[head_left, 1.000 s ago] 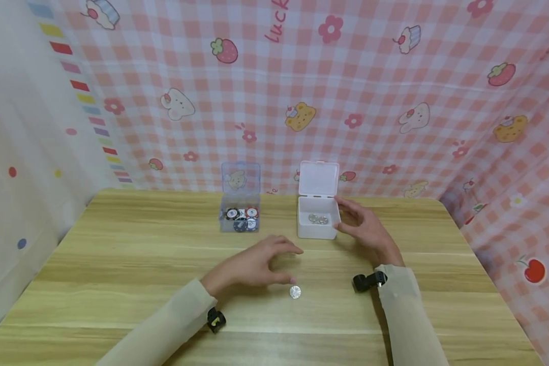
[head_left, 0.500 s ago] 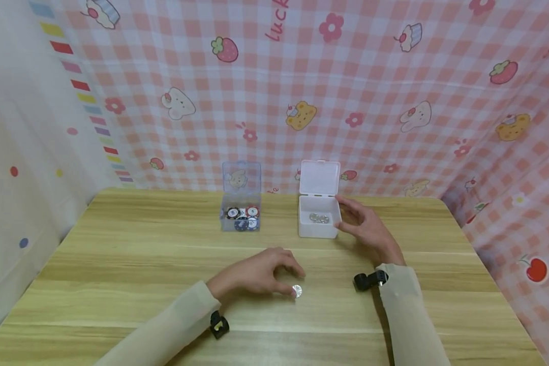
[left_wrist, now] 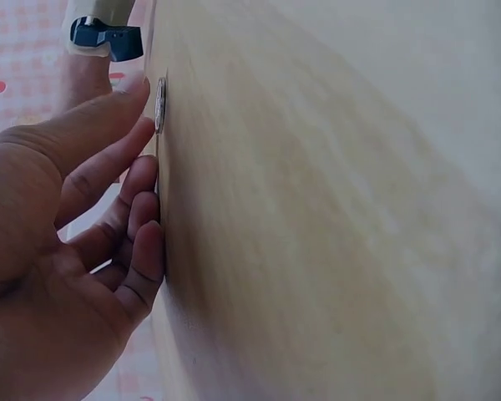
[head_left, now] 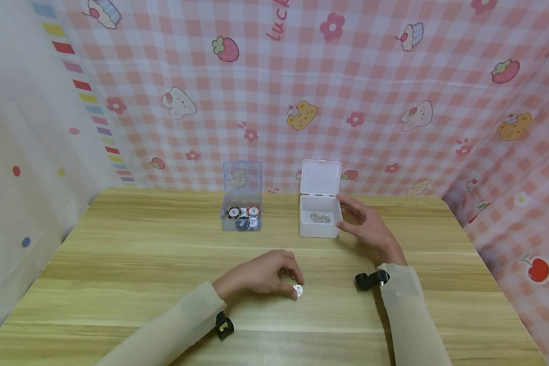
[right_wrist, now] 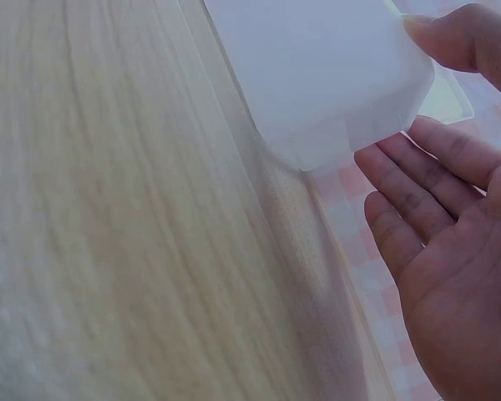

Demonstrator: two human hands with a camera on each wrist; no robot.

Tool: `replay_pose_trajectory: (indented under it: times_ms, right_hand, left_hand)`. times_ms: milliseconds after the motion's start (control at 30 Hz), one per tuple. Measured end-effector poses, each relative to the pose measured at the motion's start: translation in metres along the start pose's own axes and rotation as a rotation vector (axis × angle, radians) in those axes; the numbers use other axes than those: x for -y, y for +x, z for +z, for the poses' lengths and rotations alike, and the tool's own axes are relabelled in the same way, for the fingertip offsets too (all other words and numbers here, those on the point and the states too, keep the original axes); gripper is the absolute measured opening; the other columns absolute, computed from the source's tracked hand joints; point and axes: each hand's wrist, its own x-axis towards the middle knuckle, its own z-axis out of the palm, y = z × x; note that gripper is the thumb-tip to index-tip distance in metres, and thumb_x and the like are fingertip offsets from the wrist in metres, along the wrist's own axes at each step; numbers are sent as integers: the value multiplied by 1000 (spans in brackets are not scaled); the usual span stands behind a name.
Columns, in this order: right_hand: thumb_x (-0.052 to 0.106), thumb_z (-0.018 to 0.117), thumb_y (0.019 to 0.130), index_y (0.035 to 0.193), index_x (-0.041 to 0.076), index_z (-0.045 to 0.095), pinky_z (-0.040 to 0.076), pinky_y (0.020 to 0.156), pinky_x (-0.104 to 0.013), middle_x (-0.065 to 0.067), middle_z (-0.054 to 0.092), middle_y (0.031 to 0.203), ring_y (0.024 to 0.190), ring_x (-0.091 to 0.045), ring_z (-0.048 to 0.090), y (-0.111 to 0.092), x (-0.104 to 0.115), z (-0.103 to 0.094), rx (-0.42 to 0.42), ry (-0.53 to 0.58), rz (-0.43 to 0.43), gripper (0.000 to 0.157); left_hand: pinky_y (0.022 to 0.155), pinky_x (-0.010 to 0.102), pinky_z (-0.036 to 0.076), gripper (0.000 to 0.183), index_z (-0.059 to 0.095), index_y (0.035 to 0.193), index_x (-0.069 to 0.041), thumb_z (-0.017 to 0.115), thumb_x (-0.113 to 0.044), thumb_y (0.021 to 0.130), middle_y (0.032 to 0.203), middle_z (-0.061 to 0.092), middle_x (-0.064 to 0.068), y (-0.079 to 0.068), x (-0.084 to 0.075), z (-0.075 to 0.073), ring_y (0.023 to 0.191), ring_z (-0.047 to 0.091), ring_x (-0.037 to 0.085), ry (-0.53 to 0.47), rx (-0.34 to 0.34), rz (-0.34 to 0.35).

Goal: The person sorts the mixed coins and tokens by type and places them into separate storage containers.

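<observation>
A silver coin (head_left: 298, 291) lies at the middle of the wooden table. My left hand (head_left: 265, 273) is low over the wood and pinches the coin's edge between thumb and index finger; the other fingers curl close to the tabletop in the left wrist view. Further back, a white plastic box (head_left: 318, 231) stands with its lid up and several silver coins (head_left: 320, 218) inside. My right hand (head_left: 368, 229) holds this box at its right side, thumb at the front corner and index finger at the back one. The right wrist view shows the remaining fingers loosely extended beside the wall.
Left of the white box, a clear bluish box (head_left: 226, 223) stands with its lid raised, holding several poker chips (head_left: 242, 217). A pink checked cloth (head_left: 274, 91) hangs along the table's back edge. Each wrist wears a small black camera (head_left: 370, 280).
My left hand has come down toward the table's front and its thumb and index finger have closed in on the coin. The right hand has stayed at the white box.
</observation>
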Motion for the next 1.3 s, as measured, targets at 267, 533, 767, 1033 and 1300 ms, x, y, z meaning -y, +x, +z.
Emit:
replay_pose_trajectory:
  times_ms: [267, 533, 767, 1033, 1300]
  right_hand:
    - [10, 68, 86, 145, 12, 36, 24, 114, -51, -14, 39, 147, 138, -34, 31, 0, 0, 0, 0, 11, -3, 67]
    - [10, 68, 86, 144, 16, 38, 25, 115, -48, -9, 40, 146, 138, -30, 32, 5, -9, -1, -6, 29, -10, 65]
    - [15, 70, 85, 144, 13, 37, 25, 114, -51, -12, 41, 145, 138, -31, 31, 0, -2, -1, 9, 13, -15, 68]
    - [14, 68, 86, 144, 12, 37, 25, 114, -49, -14, 41, 145, 139, -31, 30, -1, 1, 2, 1, 6, -18, 66]
    - [13, 68, 86, 145, 12, 36, 26, 113, -50, -14, 40, 146, 138, -33, 30, 0, -3, 0, 7, 5, -25, 67]
  left_hand:
    - [75, 17, 42, 20, 70, 93, -22, 79, -23, 75, 87, 61, -5, 1, -5, 1, 85, 53, 10, 43, 0, -19]
    - [74, 15, 42, 17, 69, 86, -24, 80, -22, 74, 83, 59, -6, 3, -4, 1, 83, 53, 9, 76, -3, -16]
    - [73, 14, 39, 17, 68, 85, -24, 80, -21, 74, 81, 58, -4, 3, -7, 3, 82, 51, 10, 95, 9, -33]
    - [73, 13, 41, 18, 66, 83, -23, 80, -18, 74, 81, 60, -9, 5, -7, 3, 83, 53, 7, 94, 16, -12]
    - [64, 15, 50, 16, 65, 82, -18, 78, -11, 75, 75, 63, -8, 6, -8, 2, 71, 58, 4, -36, 18, -24]
